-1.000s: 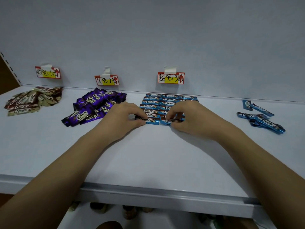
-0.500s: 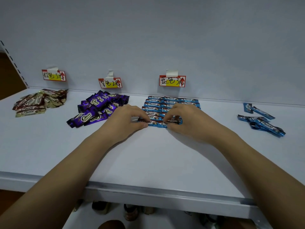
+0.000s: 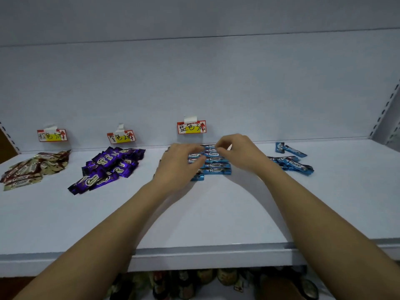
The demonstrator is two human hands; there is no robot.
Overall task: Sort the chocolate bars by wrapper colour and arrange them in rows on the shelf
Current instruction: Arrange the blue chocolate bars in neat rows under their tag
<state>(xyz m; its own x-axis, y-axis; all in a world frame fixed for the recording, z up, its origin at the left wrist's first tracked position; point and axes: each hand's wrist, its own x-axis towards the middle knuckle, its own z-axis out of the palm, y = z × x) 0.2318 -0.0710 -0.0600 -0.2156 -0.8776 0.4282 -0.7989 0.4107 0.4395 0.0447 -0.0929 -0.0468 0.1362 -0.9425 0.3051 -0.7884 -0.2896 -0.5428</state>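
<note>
Since the earlier frame your right hand [image 3: 237, 151] had lifted off the front row and gone back toward the wall, fingers curled with the tips pinched together over the rear of the blue bars [image 3: 216, 165]; whether they gripped a wrapper you could not tell. Your left hand [image 3: 180, 164] lay flat, fingers straight, on the stack's left side. Loose blue bars [image 3: 292, 162] sat right of your right fingers; the purple pile [image 3: 108, 165] and brown pile [image 3: 32, 169] lay left of your left fingers on the shelf [image 3: 216, 213].
</note>
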